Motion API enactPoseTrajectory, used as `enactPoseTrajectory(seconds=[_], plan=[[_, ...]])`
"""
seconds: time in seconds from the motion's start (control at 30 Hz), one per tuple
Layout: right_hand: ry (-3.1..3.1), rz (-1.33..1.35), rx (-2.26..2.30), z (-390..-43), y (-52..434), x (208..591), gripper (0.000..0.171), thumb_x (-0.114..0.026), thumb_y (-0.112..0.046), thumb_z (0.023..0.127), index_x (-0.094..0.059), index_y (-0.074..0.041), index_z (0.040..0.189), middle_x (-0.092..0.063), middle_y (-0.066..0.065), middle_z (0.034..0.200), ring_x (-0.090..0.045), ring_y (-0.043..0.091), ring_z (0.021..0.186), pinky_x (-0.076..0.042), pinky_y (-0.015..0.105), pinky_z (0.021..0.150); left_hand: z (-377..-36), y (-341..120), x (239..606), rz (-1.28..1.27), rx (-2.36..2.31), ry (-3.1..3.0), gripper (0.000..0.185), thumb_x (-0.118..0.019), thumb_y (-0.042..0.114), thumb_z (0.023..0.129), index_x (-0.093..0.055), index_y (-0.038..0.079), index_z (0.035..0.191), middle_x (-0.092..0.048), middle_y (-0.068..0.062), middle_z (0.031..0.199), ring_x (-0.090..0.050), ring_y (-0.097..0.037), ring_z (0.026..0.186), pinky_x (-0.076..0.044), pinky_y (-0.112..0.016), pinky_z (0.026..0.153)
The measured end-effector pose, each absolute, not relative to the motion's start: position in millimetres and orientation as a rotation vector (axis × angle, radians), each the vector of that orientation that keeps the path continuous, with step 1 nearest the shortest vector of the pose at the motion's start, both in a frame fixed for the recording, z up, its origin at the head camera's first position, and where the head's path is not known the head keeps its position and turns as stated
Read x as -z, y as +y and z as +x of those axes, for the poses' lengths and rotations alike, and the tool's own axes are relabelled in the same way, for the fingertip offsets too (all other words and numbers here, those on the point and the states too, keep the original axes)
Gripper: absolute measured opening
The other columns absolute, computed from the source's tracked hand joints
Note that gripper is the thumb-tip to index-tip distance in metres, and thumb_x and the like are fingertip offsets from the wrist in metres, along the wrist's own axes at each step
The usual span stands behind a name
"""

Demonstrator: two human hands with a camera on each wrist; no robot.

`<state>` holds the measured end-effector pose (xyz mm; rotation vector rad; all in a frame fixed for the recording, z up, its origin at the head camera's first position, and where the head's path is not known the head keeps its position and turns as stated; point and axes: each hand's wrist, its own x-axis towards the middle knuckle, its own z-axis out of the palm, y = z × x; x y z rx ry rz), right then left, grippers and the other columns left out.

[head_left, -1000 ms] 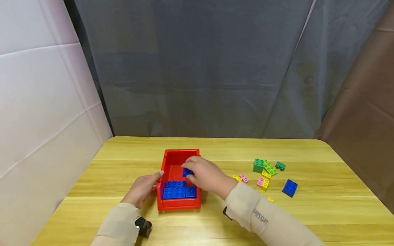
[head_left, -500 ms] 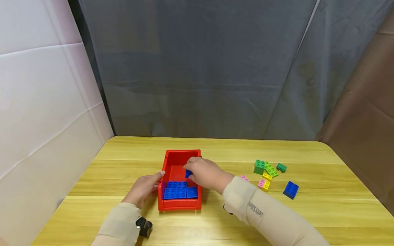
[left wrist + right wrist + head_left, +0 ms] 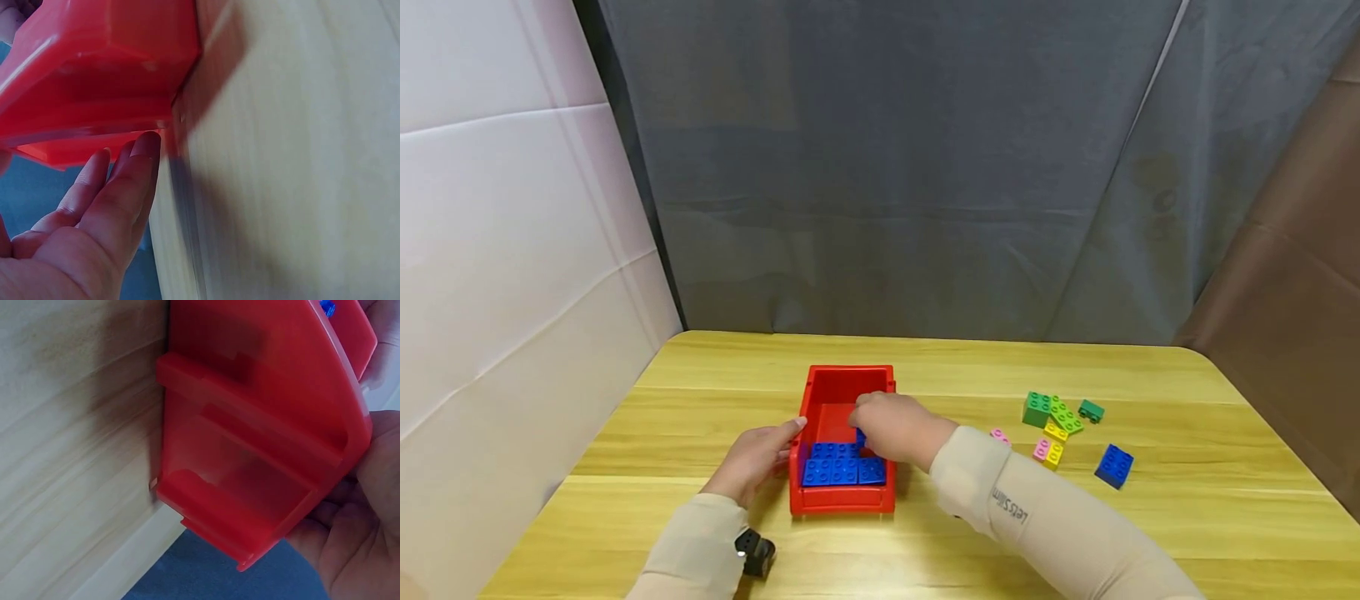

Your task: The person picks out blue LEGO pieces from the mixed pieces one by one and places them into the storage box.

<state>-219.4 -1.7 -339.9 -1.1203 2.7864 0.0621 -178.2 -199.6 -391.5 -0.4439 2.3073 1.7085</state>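
Red bin (image 3: 820,392) braced by flat left hand (image 3: 752,457); right hand (image 3: 895,427) pinches blue brick (image 3: 861,437) (inside).

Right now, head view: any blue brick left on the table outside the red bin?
Yes, one blue brick lies on the table, far right of the red bin, near the green, yellow and pink bricks.

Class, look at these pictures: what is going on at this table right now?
A person is working at a red plastic bin on a wooden table. The left hand rests flat against the bin's left wall. The right hand reaches inside, holding a blue building brick just behind a row of blue bricks already laid at the near end. To the right lie loose bricks: green, yellow, pink, and another blue brick.
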Motion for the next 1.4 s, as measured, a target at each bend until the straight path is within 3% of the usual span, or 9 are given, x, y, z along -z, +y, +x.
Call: enactPoseTrajectory(seconds=[0.27, 0.57, 0.93, 1.4], plan=[[2.757, -1.137, -0.18, -218.1, -3.8, 338.8, 0.027, -0.072, -0.019, 0.087, -0.071, -0.018, 0.114, -0.068, -0.002, 0.103, -0.06, 0.011, 0.091, -0.053, 0.025, 0.086, -177.4, -198.8, 390.9, -0.448, -1.707, 2.303, 0.075, -0.053, 0.052, 0.093, -0.045, -0.011, 0.133, -0.048, -0.029, 0.135, -0.048, -0.043, 0.121, -0.04, -0.052, 0.105], [2.753, -1.106, -0.241, -217.6, -10.9, 339.4, 0.01, -0.064, -0.018, 0.093, -0.071, -0.017, 0.099, -0.066, -0.004, 0.09, -0.056, 0.011, 0.076, -0.053, 0.024, 0.084, -176.6, -199.0, 391.3, -0.44, -1.697, 2.317, 0.074, -0.053, 0.052, 0.094, -0.046, -0.011, 0.134, -0.047, -0.029, 0.136, -0.047, -0.044, 0.123, -0.038, -0.054, 0.106], [2.73, -1.091, -0.321, -217.2, -15.3, 339.8, 0.015, -0.057, -0.017, 0.096, -0.067, -0.017, 0.086, -0.058, -0.004, 0.075, -0.052, 0.013, 0.069, -0.051, 0.023, 0.075, -176.1, -198.9, 389.8, -0.445, -1.689, 2.315, 0.075, -0.053, 0.053, 0.093, -0.046, -0.01, 0.133, -0.047, -0.029, 0.137, -0.046, -0.045, 0.124, -0.036, -0.056, 0.106], [2.691, -1.0, -0.304, -216.9, -18.3, 338.8, 0.011, -0.058, -0.021, 0.096, -0.068, -0.018, 0.094, -0.063, -0.003, 0.083, -0.055, 0.013, 0.073, -0.052, 0.026, 0.084, -176.0, -199.0, 389.8, -0.453, -1.681, 2.318, 0.075, -0.053, 0.053, 0.093, -0.046, -0.009, 0.134, -0.046, -0.029, 0.137, -0.045, -0.045, 0.124, -0.037, -0.056, 0.106]])
